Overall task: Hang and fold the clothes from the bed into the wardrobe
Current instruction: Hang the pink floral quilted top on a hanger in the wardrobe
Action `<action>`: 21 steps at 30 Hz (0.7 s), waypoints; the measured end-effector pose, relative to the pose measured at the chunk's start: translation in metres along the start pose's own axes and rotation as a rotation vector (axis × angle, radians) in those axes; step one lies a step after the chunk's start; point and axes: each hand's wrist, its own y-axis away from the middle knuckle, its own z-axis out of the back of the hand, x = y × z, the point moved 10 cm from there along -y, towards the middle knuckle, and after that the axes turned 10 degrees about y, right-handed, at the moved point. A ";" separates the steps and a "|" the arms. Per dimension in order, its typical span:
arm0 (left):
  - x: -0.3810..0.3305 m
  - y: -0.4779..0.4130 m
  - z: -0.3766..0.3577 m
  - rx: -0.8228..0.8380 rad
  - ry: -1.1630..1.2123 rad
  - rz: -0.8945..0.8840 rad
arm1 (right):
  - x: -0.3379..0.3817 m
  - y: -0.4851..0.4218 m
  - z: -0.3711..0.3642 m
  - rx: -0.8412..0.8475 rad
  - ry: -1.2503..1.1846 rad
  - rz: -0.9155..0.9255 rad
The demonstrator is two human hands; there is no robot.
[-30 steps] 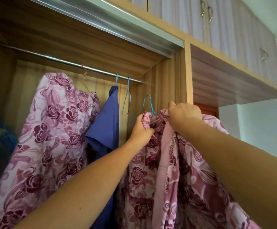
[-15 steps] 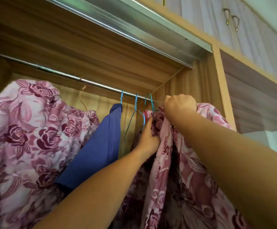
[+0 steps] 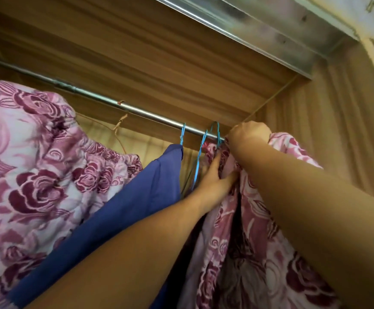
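– Both arms are reaching higher than a second ago. The right hand (image 3: 249, 134) is now sitting up beside the rail (image 3: 137, 111), and the blue hanger hook (image 3: 216, 130), which was hanging below the bar, is now looping over it.
– What are the hands gripping?
– The right hand is bunching into a fist on the top of the floral garment (image 3: 259, 241). Its fingertips are hiding behind the knuckles, so I cannot tell whether it is clutching the hanger too. The left hand (image 3: 212, 184) is pinching the same cloth just under the hook, with the thumb pressing into the fold.
– Where is that garment hanging?
– At the right end of the rail, inside the wardrobe (image 3: 337, 130), near its side wall. Fabric is burying the hanger's shoulders, and the hem is running off the bottom edge.
– And beside it?
– An empty hanger (image 3: 200, 152) is dangling just to the left, then a blue garment (image 3: 137, 197), then a second floral garment (image 3: 36, 163) spilling past the left edge. The view is tilting up more than before, so the metal door track (image 3: 270, 34) is now crossing the whole top.
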 end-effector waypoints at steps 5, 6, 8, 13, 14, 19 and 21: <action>0.006 0.009 0.005 0.032 -0.091 -0.021 | 0.005 0.002 -0.017 0.064 -0.083 -0.032; 0.006 0.013 0.002 0.049 -0.096 -0.026 | 0.007 0.006 -0.021 0.084 -0.101 -0.036; 0.007 0.023 -0.005 0.091 -0.126 -0.048 | 0.015 0.018 -0.029 0.135 -0.150 -0.037; 0.033 0.040 -0.002 0.119 -0.340 -0.021 | 0.034 0.039 -0.044 0.208 -0.271 -0.024; 0.042 0.043 -0.001 0.140 -0.377 0.015 | 0.037 0.043 -0.045 0.216 -0.290 -0.017; 0.048 0.077 0.011 0.208 -0.466 0.148 | 0.044 0.067 -0.045 0.237 -0.282 0.079; 0.045 0.085 0.015 0.201 -0.461 0.165 | 0.033 0.078 -0.045 0.264 -0.321 0.079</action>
